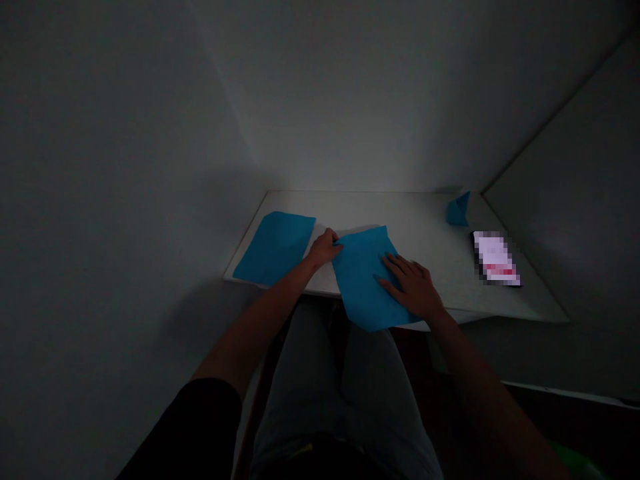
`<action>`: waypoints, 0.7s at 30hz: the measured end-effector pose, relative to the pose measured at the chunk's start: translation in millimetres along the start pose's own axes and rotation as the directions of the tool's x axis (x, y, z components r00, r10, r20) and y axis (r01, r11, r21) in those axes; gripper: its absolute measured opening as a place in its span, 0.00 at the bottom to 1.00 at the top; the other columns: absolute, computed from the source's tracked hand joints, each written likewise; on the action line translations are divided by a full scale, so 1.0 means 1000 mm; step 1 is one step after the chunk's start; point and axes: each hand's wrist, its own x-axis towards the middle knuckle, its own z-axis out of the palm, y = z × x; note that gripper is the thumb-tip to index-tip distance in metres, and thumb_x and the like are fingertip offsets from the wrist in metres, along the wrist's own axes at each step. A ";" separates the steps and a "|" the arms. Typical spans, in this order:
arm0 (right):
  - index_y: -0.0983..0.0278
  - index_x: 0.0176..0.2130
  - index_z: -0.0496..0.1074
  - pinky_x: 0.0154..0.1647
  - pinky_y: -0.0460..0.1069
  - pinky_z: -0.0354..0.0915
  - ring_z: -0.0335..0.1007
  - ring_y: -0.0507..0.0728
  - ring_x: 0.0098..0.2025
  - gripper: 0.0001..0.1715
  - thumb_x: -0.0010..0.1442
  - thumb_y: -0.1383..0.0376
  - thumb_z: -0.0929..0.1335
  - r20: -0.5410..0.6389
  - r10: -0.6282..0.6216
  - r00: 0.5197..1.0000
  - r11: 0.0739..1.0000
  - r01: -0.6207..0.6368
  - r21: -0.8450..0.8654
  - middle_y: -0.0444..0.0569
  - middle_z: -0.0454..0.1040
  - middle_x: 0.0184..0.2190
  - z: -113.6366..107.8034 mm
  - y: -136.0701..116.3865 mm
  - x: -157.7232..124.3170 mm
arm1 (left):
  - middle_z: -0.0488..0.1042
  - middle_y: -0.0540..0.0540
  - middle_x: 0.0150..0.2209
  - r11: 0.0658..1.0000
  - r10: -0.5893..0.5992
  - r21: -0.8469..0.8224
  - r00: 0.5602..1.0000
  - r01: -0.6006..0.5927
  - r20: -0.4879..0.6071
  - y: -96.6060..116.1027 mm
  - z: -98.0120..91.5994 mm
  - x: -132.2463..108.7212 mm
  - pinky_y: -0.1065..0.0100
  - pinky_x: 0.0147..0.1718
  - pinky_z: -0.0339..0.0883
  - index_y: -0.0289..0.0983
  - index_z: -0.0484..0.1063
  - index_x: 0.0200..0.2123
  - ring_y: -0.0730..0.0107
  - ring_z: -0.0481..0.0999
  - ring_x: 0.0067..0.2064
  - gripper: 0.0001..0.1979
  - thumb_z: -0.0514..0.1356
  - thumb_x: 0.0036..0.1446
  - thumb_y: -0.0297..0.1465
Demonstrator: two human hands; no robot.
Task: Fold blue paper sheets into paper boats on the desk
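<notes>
A blue sheet of paper (363,270) lies at the near edge of a white table (380,210), its lower corner hanging over the edge. My left hand (325,248) pinches the sheet's upper left corner, fingers closed on it. My right hand (413,285) lies flat on the sheet's right part, fingers stretched out. A second blue sheet (276,245) lies flat on the table to the left, untouched.
A small folded blue paper shape (459,209) stands at the table's far right. A lit phone (495,259) lies near the right edge. Walls close in the table at the left, back and right. My lap is below the table's edge.
</notes>
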 end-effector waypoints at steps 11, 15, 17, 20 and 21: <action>0.50 0.75 0.57 0.77 0.70 0.53 0.52 0.66 0.77 0.35 0.75 0.46 0.59 -0.161 0.186 0.969 0.885 -0.094 0.456 0.52 0.60 0.75 -0.013 0.024 -0.007 | 0.83 0.39 0.46 0.996 -0.036 -0.086 0.999 0.036 -0.006 -0.068 -0.118 0.060 0.64 0.51 0.72 0.34 0.79 0.46 0.60 0.80 0.50 0.12 0.61 0.65 0.33; 0.48 0.73 0.60 0.74 0.72 0.57 0.58 0.67 0.74 0.33 0.74 0.46 0.61 -0.138 0.171 0.976 0.902 -0.098 0.420 0.52 0.65 0.72 -0.012 0.024 -0.008 | 0.82 0.39 0.46 0.994 -0.077 0.078 0.997 0.075 0.021 -0.129 -0.174 0.092 0.65 0.52 0.70 0.34 0.80 0.48 0.59 0.79 0.50 0.15 0.61 0.63 0.36; 0.48 0.73 0.61 0.74 0.72 0.58 0.60 0.68 0.73 0.33 0.74 0.47 0.61 -0.132 0.173 0.976 0.909 -0.107 0.403 0.52 0.66 0.71 -0.011 0.024 -0.008 | 0.82 0.38 0.49 0.982 -0.124 0.145 0.992 0.124 -0.014 -0.154 -0.182 0.104 0.64 0.54 0.69 0.35 0.80 0.49 0.57 0.78 0.54 0.16 0.63 0.62 0.36; 0.47 0.72 0.62 0.73 0.71 0.59 0.61 0.68 0.72 0.32 0.74 0.47 0.61 -0.129 0.192 0.973 0.904 -0.124 0.408 0.52 0.67 0.70 -0.011 0.025 -0.008 | 0.79 0.35 0.56 0.970 -0.168 0.166 0.984 0.176 -0.059 -0.178 -0.169 0.115 0.62 0.59 0.66 0.38 0.79 0.53 0.54 0.74 0.61 0.19 0.63 0.62 0.38; 0.47 0.71 0.62 0.73 0.71 0.59 0.62 0.68 0.72 0.31 0.74 0.47 0.61 -0.126 0.198 0.972 0.902 -0.130 0.413 0.52 0.68 0.69 -0.011 0.025 -0.008 | 0.77 0.34 0.59 0.968 -0.195 0.148 0.978 0.204 -0.072 -0.183 -0.162 0.116 0.60 0.61 0.65 0.38 0.77 0.55 0.52 0.73 0.63 0.21 0.64 0.61 0.39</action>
